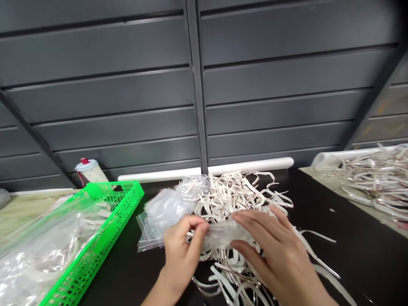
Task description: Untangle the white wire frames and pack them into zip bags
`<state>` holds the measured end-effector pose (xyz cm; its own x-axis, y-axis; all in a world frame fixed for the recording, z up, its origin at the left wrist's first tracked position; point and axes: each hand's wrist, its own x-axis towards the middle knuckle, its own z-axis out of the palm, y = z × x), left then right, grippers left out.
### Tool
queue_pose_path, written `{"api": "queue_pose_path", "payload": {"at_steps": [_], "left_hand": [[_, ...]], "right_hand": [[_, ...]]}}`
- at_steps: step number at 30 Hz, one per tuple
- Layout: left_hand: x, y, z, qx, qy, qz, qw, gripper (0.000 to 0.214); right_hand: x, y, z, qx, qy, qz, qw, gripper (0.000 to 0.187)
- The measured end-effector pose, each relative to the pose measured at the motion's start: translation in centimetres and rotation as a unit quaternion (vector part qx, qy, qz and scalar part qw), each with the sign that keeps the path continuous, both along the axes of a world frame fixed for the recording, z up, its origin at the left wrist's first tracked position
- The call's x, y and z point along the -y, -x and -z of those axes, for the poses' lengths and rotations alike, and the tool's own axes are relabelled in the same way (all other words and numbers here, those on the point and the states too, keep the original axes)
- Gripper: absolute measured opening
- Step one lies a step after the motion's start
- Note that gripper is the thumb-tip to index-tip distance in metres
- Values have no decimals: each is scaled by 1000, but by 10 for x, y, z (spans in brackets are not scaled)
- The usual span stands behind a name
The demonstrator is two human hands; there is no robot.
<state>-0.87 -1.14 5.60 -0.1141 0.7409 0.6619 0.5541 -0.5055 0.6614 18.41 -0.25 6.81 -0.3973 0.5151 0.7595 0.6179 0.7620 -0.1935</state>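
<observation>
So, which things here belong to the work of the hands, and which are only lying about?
In the work: left hand, right hand, clear bag held between them, white strips under it, stack of small bags.

Lying about: green crate, bottle, white tube, far strip pile.

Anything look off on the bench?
A few loose pale strips lie on the dark tabletop, off to the right of the main tangle. They sit apart from the pile, so they look strayed.
</observation>
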Motion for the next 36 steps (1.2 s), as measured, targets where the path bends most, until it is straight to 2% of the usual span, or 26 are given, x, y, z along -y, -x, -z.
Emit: {"api": "queue_pose_path", "payload": {"at_steps": [2, 4, 6, 10, 15, 18, 20, 21, 22, 23, 24, 25, 26, 27, 30, 33, 36], "left_hand": [[6, -3, -2, -39, -16, 41, 998, 11], [10, -5, -3, -56, -17, 66, 996, 12], [12, -6, -3, -51, -9, 59, 997, 12], [9, -2, -4, -3, 4, 21, 1000, 13], [1, 9, -5, 110, 10, -6, 994, 17], [-6, 13, -2, 182, 21, -3, 983, 20], [-9, 15, -1, 243, 15, 0, 970, 22], [-10, 15, -1, 276, 9, 5, 961, 23], [-11, 16, -2, 309, 3, 7, 951, 25], [-11, 16, -3, 341, -1, 7, 940, 27], [-11, 15, -5, 372, 0, 7, 928, 30], [-11, 15, -7, 402, 5, 8, 916, 33], [-11, 15, -8, 428, 13, 13, 904, 35], [-12, 15, -10, 452, 23, 22, 892, 36], [-15, 17, -9, 496, 57, 68, 864, 35], [-18, 20, -4, 489, 108, 144, 854, 48], [-19, 17, 3, 439, 187, 240, 845, 58]], "right_hand": [[1, 14, 0, -42, 16, -16, 999, 19], [0, 24, 1, -56, 40, -47, 997, 27], [-3, 25, 1, -39, 69, -74, 994, 34], [-12, 1, -2, -29, 135, -59, 989, 31], [-25, -29, -2, -83, 196, -54, 976, 28], [-33, -26, 3, -172, 233, -90, 953, 27], [-38, -16, 8, -255, 260, -141, 921, 17], [-41, -11, 11, -284, 282, -175, 900, 21], [-43, -4, 14, -296, 310, -210, 879, 35], [-45, 2, 17, -285, 339, -239, 864, 49], [-46, 9, 19, -255, 365, -258, 857, 54], [-47, 15, 22, -217, 381, -264, 859, 48], [-48, 20, 24, -180, 389, -259, 866, 35], [-48, 25, 26, -150, 390, -254, 872, 22], [-49, 30, 32, -136, 401, -241, 873, 34], [-54, 20, 38, -232, 432, -200, 849, 35], [-62, 7, 41, -354, 457, -149, 802, 35]]}}
